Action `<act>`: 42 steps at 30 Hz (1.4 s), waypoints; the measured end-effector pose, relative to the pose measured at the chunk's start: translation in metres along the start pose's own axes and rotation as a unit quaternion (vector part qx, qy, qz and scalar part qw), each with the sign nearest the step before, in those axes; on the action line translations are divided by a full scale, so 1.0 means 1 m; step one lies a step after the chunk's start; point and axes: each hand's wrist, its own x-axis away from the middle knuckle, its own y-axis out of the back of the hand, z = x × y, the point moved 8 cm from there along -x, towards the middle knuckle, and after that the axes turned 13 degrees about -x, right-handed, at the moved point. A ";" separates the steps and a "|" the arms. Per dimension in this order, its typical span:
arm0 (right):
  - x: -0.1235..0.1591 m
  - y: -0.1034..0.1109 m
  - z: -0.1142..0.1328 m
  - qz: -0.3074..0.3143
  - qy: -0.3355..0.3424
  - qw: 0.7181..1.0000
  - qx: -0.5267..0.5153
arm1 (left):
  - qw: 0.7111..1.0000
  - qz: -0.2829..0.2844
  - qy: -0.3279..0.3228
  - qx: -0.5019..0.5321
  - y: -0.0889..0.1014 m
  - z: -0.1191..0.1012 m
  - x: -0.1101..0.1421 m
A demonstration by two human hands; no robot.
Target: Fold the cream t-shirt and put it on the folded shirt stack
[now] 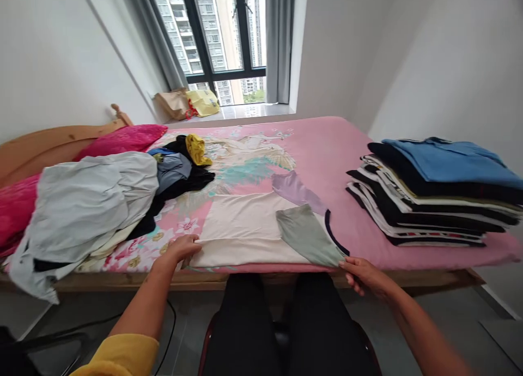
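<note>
A cream T-shirt (245,226) lies flat on the pink bed sheet (351,163) near the front edge, with one lilac sleeve (296,189) and one sage-green sleeve (308,235) folded onto it. My left hand (180,249) rests on the shirt's lower left corner, fingers closed on the fabric. My right hand (362,273) pinches the shirt's lower right edge by the dark neckline trim, at the bed's front edge.
A stack of folded clothes (433,193) topped by a blue shirt sits at the right. A heap of unfolded laundry (106,201) lies at the left, beside pink pillows (122,139). Bags (192,102) sit on the window sill. My dark-clad legs (286,327) are below the bed edge.
</note>
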 end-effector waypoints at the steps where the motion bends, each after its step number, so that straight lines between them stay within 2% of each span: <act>1: 0.000 0.001 -0.003 -0.004 -0.006 1.000 -0.007 | 0.999 0.002 0.003 0.039 -0.003 0.010 0.004; 5: -0.001 0.001 -0.011 -0.014 -0.018 0.999 -0.030 | 0.983 0.019 -0.005 0.181 -0.020 0.026 0.016; 10: 0.001 -0.003 -0.010 -0.032 -0.016 0.999 -0.032 | 0.959 0.025 -0.007 0.283 -0.034 0.020 0.023; 14: 0.002 -0.004 -0.006 -0.054 -0.012 0.998 -0.039 | 0.947 0.023 0.001 0.321 -0.043 0.017 0.025; 18: -0.002 0.000 -0.005 -0.078 -0.006 0.996 -0.035 | 0.952 0.025 0.020 0.305 -0.051 0.021 0.026; 26: -0.002 0.004 -0.011 -0.079 -0.020 0.996 -0.025 | 0.961 0.018 0.046 0.273 -0.058 0.030 0.028; 30: -0.007 0.005 -0.007 -0.089 -0.003 0.996 -0.015 | 0.962 -0.044 0.024 0.269 -0.055 0.033 0.023; 33: -0.007 0.004 -0.006 -0.099 -0.012 0.995 0.009 | 0.974 -0.087 0.005 0.211 -0.051 0.033 0.021; 39: -0.004 0.002 -0.003 -0.116 -0.029 0.992 0.037 | 0.994 -0.098 0.037 0.039 -0.037 0.028 0.030; 40: -0.003 0.003 -0.002 -0.116 -0.030 0.992 0.045 | 0.992 -0.114 0.051 0.026 -0.032 0.027 0.035; 42: -0.002 0.009 0.001 -0.131 -0.037 0.986 0.094 | 0.980 -0.191 0.054 0.016 -0.017 0.017 0.048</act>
